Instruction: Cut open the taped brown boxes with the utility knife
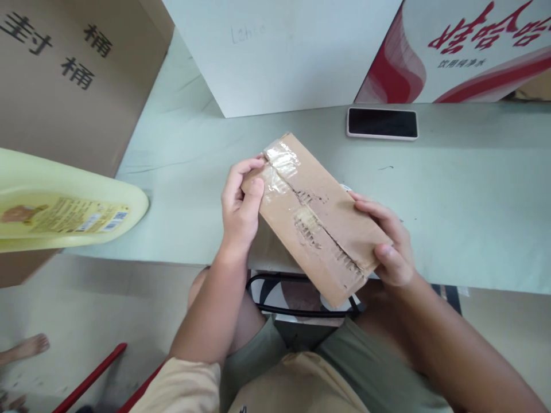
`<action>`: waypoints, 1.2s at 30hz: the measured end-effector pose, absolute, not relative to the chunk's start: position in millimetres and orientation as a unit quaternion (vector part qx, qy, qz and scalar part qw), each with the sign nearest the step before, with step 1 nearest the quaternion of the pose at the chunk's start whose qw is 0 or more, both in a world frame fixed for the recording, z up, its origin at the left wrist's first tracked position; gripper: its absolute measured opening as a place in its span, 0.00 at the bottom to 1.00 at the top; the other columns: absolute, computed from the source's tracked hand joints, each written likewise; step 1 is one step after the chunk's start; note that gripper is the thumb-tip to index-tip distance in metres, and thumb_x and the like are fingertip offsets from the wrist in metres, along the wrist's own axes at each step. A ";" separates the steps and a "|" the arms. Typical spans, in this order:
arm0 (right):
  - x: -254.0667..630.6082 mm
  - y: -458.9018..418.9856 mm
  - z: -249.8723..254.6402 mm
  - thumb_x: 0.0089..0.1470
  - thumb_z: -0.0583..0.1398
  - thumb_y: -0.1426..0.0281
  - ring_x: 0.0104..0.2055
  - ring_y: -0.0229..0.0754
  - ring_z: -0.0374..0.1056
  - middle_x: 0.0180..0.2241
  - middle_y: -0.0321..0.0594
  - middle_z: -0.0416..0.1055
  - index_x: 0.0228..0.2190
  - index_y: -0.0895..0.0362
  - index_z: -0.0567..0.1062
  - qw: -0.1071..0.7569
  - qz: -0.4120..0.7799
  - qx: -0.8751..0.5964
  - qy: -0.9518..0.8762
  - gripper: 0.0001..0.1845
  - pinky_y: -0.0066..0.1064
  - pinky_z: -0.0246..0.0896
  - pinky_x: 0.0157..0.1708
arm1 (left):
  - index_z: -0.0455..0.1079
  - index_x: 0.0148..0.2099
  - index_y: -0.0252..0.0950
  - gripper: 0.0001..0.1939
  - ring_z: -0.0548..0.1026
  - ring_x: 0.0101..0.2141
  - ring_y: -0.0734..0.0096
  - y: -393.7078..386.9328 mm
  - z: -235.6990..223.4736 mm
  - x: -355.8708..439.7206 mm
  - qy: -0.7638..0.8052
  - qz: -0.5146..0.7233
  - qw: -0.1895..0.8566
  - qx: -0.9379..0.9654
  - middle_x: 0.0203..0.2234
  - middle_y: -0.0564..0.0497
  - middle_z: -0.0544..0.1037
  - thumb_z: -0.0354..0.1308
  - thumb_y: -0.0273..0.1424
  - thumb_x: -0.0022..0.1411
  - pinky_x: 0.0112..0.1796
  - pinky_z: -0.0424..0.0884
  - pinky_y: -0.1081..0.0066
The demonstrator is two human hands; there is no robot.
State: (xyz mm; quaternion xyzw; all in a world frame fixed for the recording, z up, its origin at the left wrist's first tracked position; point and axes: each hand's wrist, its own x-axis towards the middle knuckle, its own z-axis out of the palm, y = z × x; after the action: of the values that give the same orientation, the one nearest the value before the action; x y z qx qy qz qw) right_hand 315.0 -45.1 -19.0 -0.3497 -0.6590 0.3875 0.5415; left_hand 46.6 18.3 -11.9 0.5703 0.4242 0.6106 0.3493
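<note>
Between my two hands a small brown cardboard box [327, 201] is held tilted above the table's front edge. Clear tape covers the seam at its far left end. Along the rest of the seam the cardboard is torn, with ridges showing. My left hand [241, 201] grips the far left corner, thumb on top. At the near right end my right hand [390, 241] has its thumb and fingers closed on the box's edge. The underside of the box is mostly hidden; a bit of something white shows behind its far edge.
A phone [382, 123] lies on the pale green table [465, 189]. At the back stand a white box [284, 57] and a red-and-white box [465, 57]. On the left are a large cardboard box [77, 109] and a yellow bottle [69, 201]. Another person's foot [32, 347] shows on the floor.
</note>
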 end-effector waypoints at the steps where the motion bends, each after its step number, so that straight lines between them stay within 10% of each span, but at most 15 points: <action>1: 316.1 -45.3 -18.7 0.65 0.59 0.50 0.69 0.57 0.68 0.67 0.41 0.71 0.63 0.45 0.75 0.530 0.398 -0.347 -0.664 0.29 0.55 0.68 0.66 | 0.77 0.52 0.46 0.17 0.79 0.58 0.57 18.0 -11.4 46.6 0.425 0.606 0.355 0.571 0.55 0.49 0.81 0.64 0.49 0.69 0.61 0.74 0.57; 27: 314.0 -57.6 -17.4 0.63 0.54 0.40 0.73 0.57 0.62 0.70 0.35 0.66 0.65 0.40 0.71 0.487 0.496 -0.302 -0.652 0.35 0.56 0.60 0.72 | 0.83 0.52 0.48 0.24 0.71 0.64 0.49 12.8 6.7 25.6 0.407 0.467 0.222 0.753 0.58 0.45 0.73 0.49 0.53 0.75 0.63 0.72 0.47; 36: 301.7 -44.1 -34.6 0.65 0.55 0.43 0.60 0.52 0.76 0.59 0.38 0.77 0.57 0.41 0.75 0.579 0.476 -0.416 -0.515 0.27 0.48 0.74 0.59 | 0.83 0.54 0.44 0.23 0.70 0.66 0.52 20.4 2.9 -3.7 0.537 0.549 0.255 0.588 0.59 0.46 0.77 0.57 0.51 0.70 0.71 0.62 0.51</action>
State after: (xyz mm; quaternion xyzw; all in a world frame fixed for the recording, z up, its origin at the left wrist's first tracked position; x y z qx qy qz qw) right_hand 301.7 -44.1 -34.6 -0.4162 -0.5146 0.4757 0.5794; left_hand -3.7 20.4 2.9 0.5876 0.5373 0.5486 0.2551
